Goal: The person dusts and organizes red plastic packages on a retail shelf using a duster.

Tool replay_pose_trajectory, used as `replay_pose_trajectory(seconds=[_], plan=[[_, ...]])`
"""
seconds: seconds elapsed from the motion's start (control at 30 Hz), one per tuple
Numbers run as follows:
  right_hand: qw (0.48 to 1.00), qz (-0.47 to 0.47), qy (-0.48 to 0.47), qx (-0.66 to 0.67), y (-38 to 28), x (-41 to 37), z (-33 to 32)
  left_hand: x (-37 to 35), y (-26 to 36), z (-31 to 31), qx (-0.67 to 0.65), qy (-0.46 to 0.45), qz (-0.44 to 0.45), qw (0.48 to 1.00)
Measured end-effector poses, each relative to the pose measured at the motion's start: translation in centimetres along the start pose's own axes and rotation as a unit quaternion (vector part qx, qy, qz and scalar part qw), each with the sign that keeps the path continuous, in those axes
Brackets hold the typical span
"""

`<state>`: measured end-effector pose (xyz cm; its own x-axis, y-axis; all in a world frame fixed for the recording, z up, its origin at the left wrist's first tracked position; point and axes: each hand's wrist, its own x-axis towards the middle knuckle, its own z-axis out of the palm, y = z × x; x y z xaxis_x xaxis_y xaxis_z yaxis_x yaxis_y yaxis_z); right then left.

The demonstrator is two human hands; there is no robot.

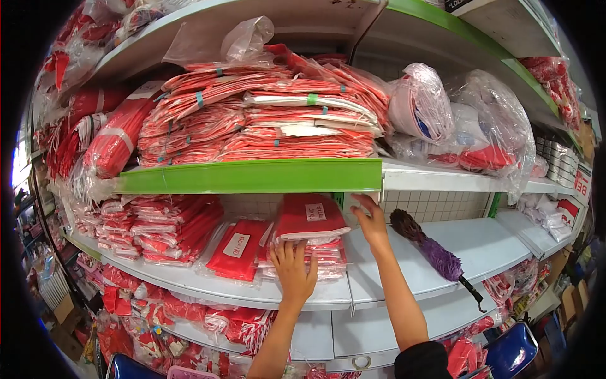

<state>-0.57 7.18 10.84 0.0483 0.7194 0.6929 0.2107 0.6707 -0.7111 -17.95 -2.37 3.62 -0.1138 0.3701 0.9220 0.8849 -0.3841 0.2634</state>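
Observation:
On the middle shelf, a stack of red and white packets (312, 252) in clear plastic carries a red packet with a white handwritten label (312, 215) on top. My left hand (295, 271) lies against the front of the stack, fingers spread. Just right of the top packet, my right hand (371, 221) is raised with its fingers apart, holding nothing. A flatter red packet with a white label (237, 249) lies left of the stack. Farther right, a purple and brown duster (435, 252) with a black handle rests across the shelf.
A green-edged shelf (252, 175) above bears large bundles of red packets (252, 120) and plastic-wrapped bundles (420, 104). Folded red and white packets (167, 230) are piled at the left. Lower shelves hold more red goods (240, 325). A blue chair (511, 350) stands at the lower right.

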Motion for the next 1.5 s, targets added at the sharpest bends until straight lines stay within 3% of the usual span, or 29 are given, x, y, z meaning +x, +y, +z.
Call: replay_pose_trajectory(seconds=[0.07, 0.17, 0.27, 0.4, 0.53, 0.57, 0.77, 1.03, 1.1, 1.17, 1.27, 1.37, 1.43, 1.47, 1.5], plan=[[0.988, -0.097, -0.123, -0.013, -3.3, -2.8, -0.7, 0.1, 0.0, -0.1, -0.001, -0.008, -0.001, 1.0], [0.962, -0.227, -0.11, -0.101, -4.9, -5.6, 1.8, -0.1, 0.0, -0.3, -0.008, -0.022, -0.01, 1.0], [0.952, -0.259, -0.063, -0.151, -4.6, -5.9, 3.3, 0.1, 0.3, -0.6, -0.037, -0.009, -0.003, 0.999], [0.966, -0.211, -0.092, -0.114, -4.2, -5.5, 3.9, -0.3, -0.3, -1.1, -0.114, 0.004, -0.008, 0.993], [0.976, -0.178, -0.095, -0.078, -3.9, -5.7, 4.1, -0.5, 0.3, -1.1, -0.13, 0.093, -0.039, 0.986], [0.985, -0.129, -0.107, -0.044, -4.5, -6.0, 4.0, -0.7, 0.1, -0.9, -0.145, 0.118, -0.061, 0.98], [0.965, -0.212, -0.006, -0.154, -4.9, -7.5, 4.0, -0.6, -0.1, -0.9, -0.135, 0.107, -0.066, 0.983], [0.955, -0.187, 0.175, -0.148, -5.6, -18.0, 3.0, -2.6, 0.3, -4.0, -0.241, 0.13, -0.102, 0.956], [0.958, -0.218, 0.123, -0.139, -4.3, -23.5, 2.2, -5.4, 0.5, -6.5, -0.229, 0.14, -0.114, 0.957], [0.971, -0.208, 0.01, -0.114, -2.4, -29.0, 1.6, -9.8, -0.3, -8.8, -0.181, 0.136, -0.115, 0.967], [0.969, -0.091, -0.186, -0.134, 4.0, -38.3, 0.4, -19.8, -3.0, -10.6, -0.057, 0.153, -0.149, 0.975], [0.934, 0.041, -0.323, -0.15, 11.9, -49.8, -3.2, -33.0, -4.8, -13.9, 0.116, 0.082, -0.236, 0.961], [0.883, 0.15, -0.427, -0.124, 19.6, -59.4, -8.1, -43.4, -5.1, -17.9, 0.171, -0.051, -0.334, 0.925], [0.85, 0.153, -0.47, -0.182, 22.6, -64.5, -11.2, -47.9, -4.4, -20.5, 0.182, -0.108, -0.363, 0.907], [0.753, 0.212, -0.578, -0.231, 23.4, -66.9, -14.6, -52.1, -3.1, -23.1, 0.192, -0.163, -0.394, 0.884]])
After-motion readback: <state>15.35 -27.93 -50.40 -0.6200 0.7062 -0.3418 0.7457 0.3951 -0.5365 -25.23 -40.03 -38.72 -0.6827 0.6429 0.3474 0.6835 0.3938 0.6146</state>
